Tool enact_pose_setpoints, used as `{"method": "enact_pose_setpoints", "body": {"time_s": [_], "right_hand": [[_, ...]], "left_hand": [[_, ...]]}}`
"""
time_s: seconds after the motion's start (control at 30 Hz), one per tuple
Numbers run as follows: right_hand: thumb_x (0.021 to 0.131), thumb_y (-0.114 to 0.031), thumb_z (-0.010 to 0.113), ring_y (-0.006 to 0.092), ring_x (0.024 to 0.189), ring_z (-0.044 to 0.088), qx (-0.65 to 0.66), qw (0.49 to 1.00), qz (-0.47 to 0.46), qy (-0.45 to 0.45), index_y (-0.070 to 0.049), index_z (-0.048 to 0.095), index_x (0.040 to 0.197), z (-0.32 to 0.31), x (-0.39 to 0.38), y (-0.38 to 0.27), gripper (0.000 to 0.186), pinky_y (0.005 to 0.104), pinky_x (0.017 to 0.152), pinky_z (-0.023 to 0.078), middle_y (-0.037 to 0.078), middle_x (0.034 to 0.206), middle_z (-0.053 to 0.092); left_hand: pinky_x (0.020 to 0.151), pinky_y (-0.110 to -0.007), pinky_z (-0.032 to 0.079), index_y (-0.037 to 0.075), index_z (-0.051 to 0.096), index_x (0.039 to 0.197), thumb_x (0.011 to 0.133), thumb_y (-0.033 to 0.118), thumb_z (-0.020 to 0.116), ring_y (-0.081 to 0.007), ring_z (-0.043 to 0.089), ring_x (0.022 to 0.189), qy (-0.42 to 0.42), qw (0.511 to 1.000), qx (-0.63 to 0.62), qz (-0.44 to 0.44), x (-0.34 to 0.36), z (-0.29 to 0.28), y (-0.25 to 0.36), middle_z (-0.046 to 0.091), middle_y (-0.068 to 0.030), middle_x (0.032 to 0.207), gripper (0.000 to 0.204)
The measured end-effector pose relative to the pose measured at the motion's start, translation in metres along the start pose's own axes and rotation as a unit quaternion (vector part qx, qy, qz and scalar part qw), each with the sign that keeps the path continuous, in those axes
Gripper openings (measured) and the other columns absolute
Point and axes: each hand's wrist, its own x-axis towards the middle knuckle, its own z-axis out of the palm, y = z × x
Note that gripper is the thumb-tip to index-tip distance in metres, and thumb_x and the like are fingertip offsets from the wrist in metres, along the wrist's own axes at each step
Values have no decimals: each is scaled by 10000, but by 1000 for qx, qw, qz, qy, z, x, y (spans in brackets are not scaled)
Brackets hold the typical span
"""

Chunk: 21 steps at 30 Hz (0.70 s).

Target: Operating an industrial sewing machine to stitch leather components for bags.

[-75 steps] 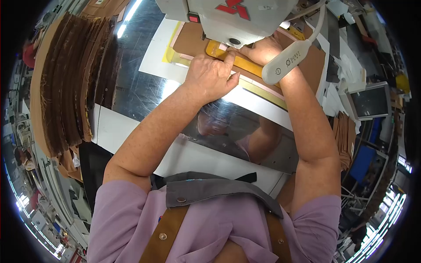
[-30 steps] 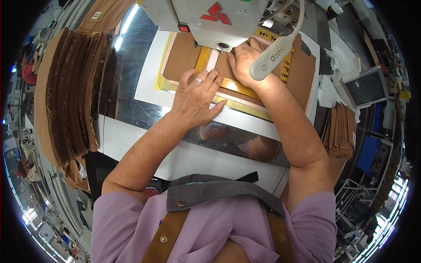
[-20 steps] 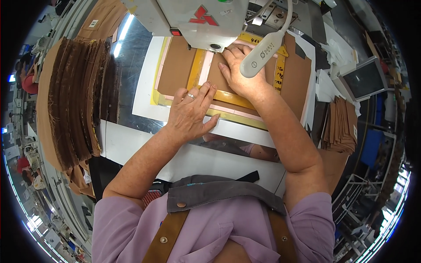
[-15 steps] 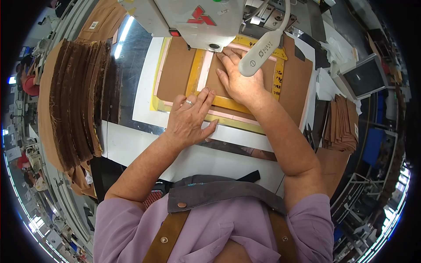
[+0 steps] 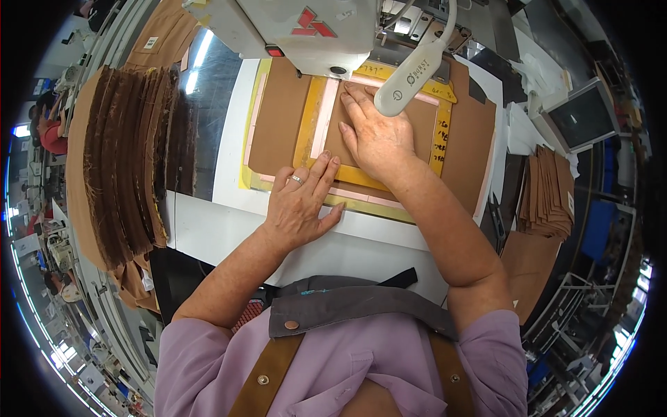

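Note:
A brown fabric panel (image 5: 276, 104) lies under a yellow rectangular frame template (image 5: 439, 142) edged with pink strips, close beneath a sewing machine head (image 5: 292, 35). My left hand (image 5: 300, 198) rests palm down, its fingertips on the near left corner of the frame and its thumb stretched out to the right. Inside the frame, my right hand (image 5: 379, 135) presses flat on the brown fabric, fingers extended toward the machine head. Neither hand grasps anything. A white lamp arm (image 5: 410, 80) partly covers the right fingers.
A tall stack of brown fabric pieces (image 5: 118, 167) stands at left. Folded brown pieces (image 5: 545, 198) lie at right near a grey monitor (image 5: 577, 118). A white sheet (image 5: 233, 139) underlies the work, and dark scissors or snips (image 5: 496, 215) lie beside it.
The fabric, frame and white sheet have slid slightly toward me under the machine head. Both hands have travelled with them, staying flat.

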Motion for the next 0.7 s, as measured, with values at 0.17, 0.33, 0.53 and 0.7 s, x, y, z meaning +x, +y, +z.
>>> {"method": "enact_pose_setpoints", "body": {"time_s": [0.17,0.33,0.53,0.7], "right_hand": [[963,-360,568,221,1316,478,0,1000,-6,-2,-110,575,1372,2,0,0,479,383,1062,431,17,1462,509],[955,-354,582,211,1335,454,5,1000,-5,29,-114,575,1379,4,1,-2,487,378,1059,435,10,1466,515],[1011,-407,489,289,1376,418,46,999,4,-12,-138,501,1446,9,0,0,511,586,1166,287,90,1464,505],[985,-382,535,248,1360,432,29,999,1,13,-130,534,1417,7,0,-1,500,485,1122,351,43,1468,510]], "left_hand": [[980,-394,364,55,497,1472,834,431,695,-212,567,1007,-1,1000,-2,1,0,0,-1,531,-116,1477,767],[983,-393,359,58,499,1472,830,431,700,-208,564,1016,-1,1000,0,-2,-1,0,-4,537,-108,1471,769],[990,-391,355,65,500,1473,826,422,709,-210,565,1028,3,1000,-13,-4,-1,1,-5,544,-99,1463,768],[992,-391,356,72,495,1478,822,415,713,-210,564,1040,5,1000,-15,-3,-2,1,-5,542,-94,1465,772]]}}
